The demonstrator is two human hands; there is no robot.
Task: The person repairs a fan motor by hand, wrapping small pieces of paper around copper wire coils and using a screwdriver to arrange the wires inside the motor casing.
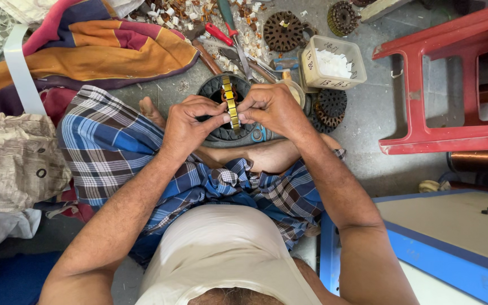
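Checked cloth and lap fill lower centre. Above it, left hand [190, 121] and right hand [272, 107] both pinch a yellow slotted strip [231, 104] over a dark round stator [227, 121], mid-frame. Step looks like seating the strip; next calls for steady, even thumb pressure. Farther up: white tub [334, 63], red stool [441, 85].
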